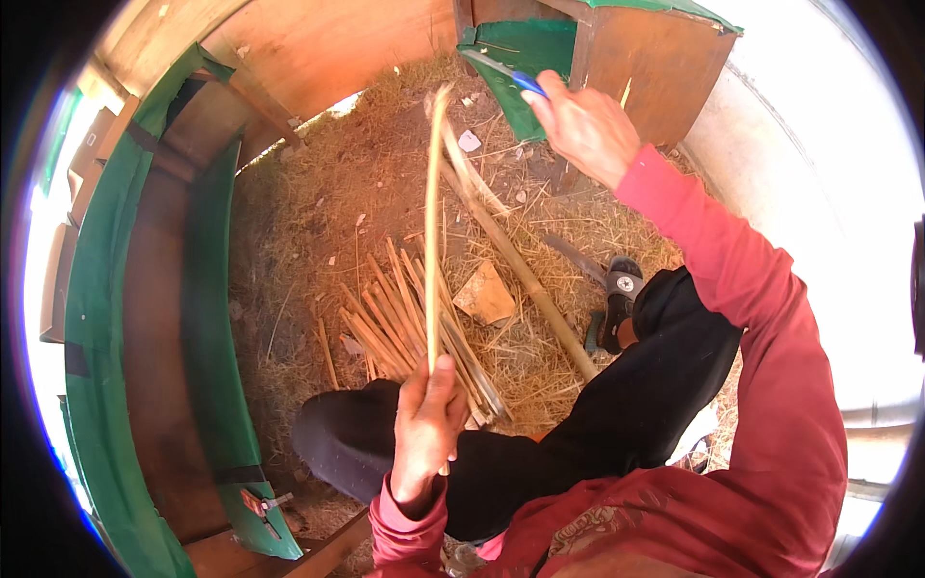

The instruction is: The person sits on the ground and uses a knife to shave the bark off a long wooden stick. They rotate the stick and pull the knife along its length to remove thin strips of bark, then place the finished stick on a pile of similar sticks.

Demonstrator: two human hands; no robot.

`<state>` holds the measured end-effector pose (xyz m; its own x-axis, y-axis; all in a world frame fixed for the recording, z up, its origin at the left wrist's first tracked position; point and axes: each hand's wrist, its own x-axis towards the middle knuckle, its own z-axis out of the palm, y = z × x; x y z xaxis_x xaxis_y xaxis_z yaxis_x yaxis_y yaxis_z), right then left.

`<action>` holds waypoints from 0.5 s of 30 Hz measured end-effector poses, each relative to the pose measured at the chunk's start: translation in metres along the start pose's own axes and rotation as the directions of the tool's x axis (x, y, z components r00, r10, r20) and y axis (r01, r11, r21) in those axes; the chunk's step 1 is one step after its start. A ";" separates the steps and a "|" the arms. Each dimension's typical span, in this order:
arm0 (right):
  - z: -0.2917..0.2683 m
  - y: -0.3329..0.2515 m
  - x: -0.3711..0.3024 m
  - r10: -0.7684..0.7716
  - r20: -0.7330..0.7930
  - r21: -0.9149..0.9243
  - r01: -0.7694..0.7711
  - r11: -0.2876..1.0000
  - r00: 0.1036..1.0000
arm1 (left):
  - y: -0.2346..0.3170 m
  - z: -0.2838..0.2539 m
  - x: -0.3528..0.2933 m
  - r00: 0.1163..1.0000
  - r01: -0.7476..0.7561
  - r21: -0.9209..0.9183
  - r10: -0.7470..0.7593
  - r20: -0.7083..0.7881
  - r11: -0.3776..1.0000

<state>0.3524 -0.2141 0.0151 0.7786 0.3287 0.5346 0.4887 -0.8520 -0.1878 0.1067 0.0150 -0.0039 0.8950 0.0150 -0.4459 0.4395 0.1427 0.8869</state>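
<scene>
My left hand [427, 419] is closed around the lower end of a long thin wooden strip [433, 231], possibly bamboo. It stands nearly upright in view, and its far end looks split or frayed. Up at the right, my right hand [588, 125] grips a knife [528, 83] by its blue handle, with the narrow blade pointing up and left. The blade is apart from the strip. Beyond my left hand, a pile of similar cut strips [381, 323] lies on the ground between my legs.
A wooden block [485, 294] and a long pole [520, 270] lie on the straw-strewn ground. Near my sandal [624, 281] is a flat blade-like piece [575, 258]. A green-covered wooden bench [207, 318] runs along the left; a brown cabinet [650, 72] stands far right.
</scene>
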 end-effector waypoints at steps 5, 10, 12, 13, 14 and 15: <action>-0.010 -0.048 -0.042 -0.312 0.143 0.288 0.262 0.921 0.939 | -0.014 -0.010 -0.001 0.990 -0.103 0.093 0.112 -0.090 0.990; 0.014 -0.081 -0.066 -0.491 0.205 0.385 0.392 0.836 0.847 | -0.021 -0.010 -0.007 0.984 -0.167 -0.003 0.167 -0.055 0.986; 0.022 -0.083 -0.066 -0.516 0.153 0.420 0.417 0.806 0.843 | -0.017 -0.008 -0.010 0.983 -0.182 -0.073 0.182 -0.005 0.981; 0.022 -0.082 -0.063 -0.505 0.191 0.368 0.415 0.832 0.842 | -0.017 -0.009 -0.011 0.983 -0.182 -0.078 0.183 0.001 0.980; 0.020 -0.084 -0.055 -0.494 0.223 0.320 0.416 0.851 0.840 | -0.018 -0.009 -0.013 0.983 -0.186 -0.079 0.186 0.001 0.979; 0.015 -0.080 -0.048 -0.473 0.267 0.261 0.410 0.874 0.840 | -0.019 -0.007 -0.014 0.983 -0.182 -0.087 0.184 0.014 0.979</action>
<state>0.2814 -0.1553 -0.0084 0.5275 0.7878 0.3181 0.8489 -0.5036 -0.1603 0.0856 0.0192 -0.0150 0.9616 0.0275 -0.2732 0.2605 0.2236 0.9392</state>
